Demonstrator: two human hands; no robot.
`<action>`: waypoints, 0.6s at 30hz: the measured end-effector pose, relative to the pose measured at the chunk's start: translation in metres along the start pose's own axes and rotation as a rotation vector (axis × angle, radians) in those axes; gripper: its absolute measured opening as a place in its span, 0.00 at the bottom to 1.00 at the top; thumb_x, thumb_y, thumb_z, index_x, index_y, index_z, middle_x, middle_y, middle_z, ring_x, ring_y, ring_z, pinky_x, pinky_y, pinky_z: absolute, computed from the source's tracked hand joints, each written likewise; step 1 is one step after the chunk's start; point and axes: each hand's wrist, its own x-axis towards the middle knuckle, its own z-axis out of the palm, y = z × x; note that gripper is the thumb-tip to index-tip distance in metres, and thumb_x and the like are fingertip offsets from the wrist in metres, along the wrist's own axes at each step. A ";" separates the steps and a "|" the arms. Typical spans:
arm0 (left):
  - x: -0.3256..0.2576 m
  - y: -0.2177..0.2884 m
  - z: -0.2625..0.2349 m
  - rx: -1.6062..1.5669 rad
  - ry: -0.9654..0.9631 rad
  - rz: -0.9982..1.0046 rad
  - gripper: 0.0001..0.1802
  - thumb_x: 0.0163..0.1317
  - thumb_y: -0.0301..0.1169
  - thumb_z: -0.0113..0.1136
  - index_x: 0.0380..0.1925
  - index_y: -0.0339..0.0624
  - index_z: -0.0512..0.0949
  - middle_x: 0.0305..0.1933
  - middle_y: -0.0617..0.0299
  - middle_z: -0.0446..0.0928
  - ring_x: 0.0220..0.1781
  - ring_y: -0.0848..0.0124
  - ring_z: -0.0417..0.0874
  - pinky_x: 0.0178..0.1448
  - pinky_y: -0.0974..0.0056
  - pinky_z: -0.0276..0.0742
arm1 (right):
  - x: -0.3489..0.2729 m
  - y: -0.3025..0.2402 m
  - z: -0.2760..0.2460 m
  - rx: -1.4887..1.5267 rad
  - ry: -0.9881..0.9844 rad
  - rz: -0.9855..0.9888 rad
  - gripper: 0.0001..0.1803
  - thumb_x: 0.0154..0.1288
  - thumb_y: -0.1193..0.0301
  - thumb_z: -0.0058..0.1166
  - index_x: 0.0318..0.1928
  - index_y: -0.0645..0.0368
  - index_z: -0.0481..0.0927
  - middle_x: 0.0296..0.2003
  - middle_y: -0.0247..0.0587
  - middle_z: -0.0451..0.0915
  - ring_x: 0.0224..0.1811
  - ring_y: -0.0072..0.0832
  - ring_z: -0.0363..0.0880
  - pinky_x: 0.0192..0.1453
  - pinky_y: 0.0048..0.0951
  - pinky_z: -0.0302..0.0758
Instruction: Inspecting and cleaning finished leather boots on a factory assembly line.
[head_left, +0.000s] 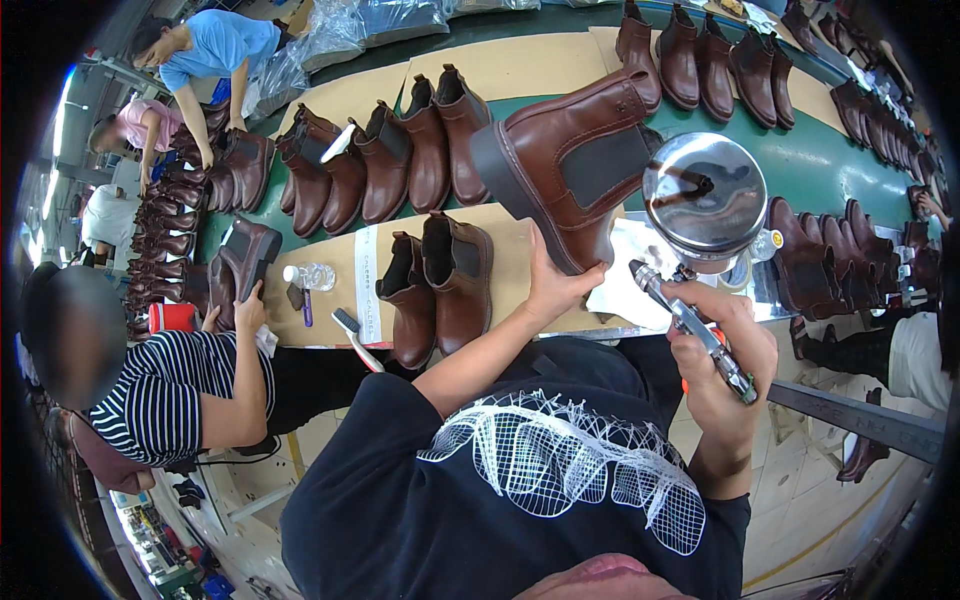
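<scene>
Brown leather ankle boot (570, 165): held aloft over the tan work board (520, 70), sole to the left, elastic side panel facing the person.
Left hand (553, 285): fingers spread, cupping the boot's top edge from below — grip looks steady.
Right hand (722, 360): fingers curled tight around the metal spray gun with polished cup (700, 215).
Advice: keep nozzle aimed squarely at the leather, apart from it — rotate boot, not gun.
</scene>
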 end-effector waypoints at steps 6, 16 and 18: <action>0.001 0.022 -0.002 -0.156 -0.115 -0.174 0.47 0.43 0.26 0.76 0.63 0.40 0.59 0.60 0.56 0.66 0.63 0.63 0.71 0.67 0.56 0.68 | -0.006 0.009 -0.002 -0.004 0.008 0.049 0.17 0.55 0.70 0.66 0.45 0.61 0.85 0.39 0.40 0.86 0.37 0.29 0.80 0.49 0.28 0.67; -0.003 0.027 -0.007 -0.141 -0.147 -0.167 0.47 0.45 0.21 0.75 0.65 0.40 0.59 0.62 0.56 0.70 0.63 0.64 0.73 0.67 0.57 0.70 | -0.009 0.020 -0.017 0.033 0.168 0.109 0.15 0.62 0.70 0.61 0.47 0.65 0.83 0.39 0.41 0.85 0.37 0.25 0.77 0.45 0.26 0.71; -0.004 0.028 -0.010 -0.136 -0.160 -0.168 0.46 0.46 0.20 0.74 0.64 0.39 0.59 0.61 0.55 0.70 0.63 0.64 0.74 0.67 0.57 0.71 | -0.008 0.021 -0.022 0.048 0.264 0.099 0.14 0.64 0.71 0.60 0.47 0.67 0.83 0.37 0.38 0.84 0.35 0.20 0.76 0.40 0.22 0.70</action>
